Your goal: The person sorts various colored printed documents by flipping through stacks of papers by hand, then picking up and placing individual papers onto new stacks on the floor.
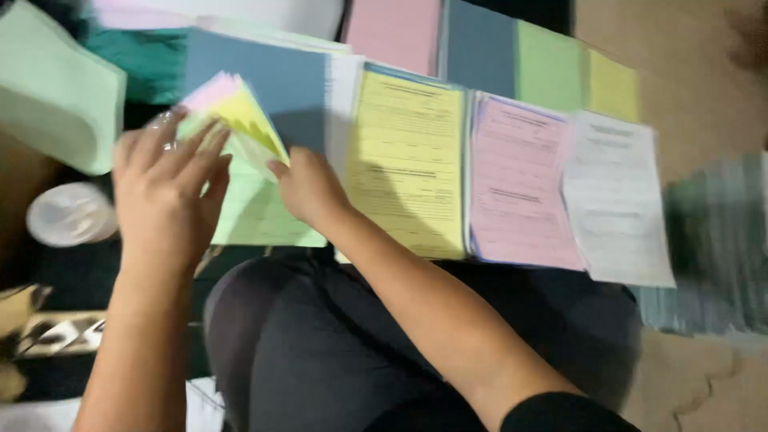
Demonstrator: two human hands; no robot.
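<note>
I see left hand [164,180] clamped on fanned pastel sheets [232,108], left of the yellow form [408,160] | right hand [308,188] fingertips pressing the green sheet [256,216], not clamped | sheets look light, floppy, slippery; I'd pinch the edges.

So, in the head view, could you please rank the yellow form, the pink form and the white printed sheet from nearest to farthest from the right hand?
From the right hand:
1. Yellow form, just to its right.
2. Pink form, next along.
3. White printed sheet, at the far right end of the row.
</note>
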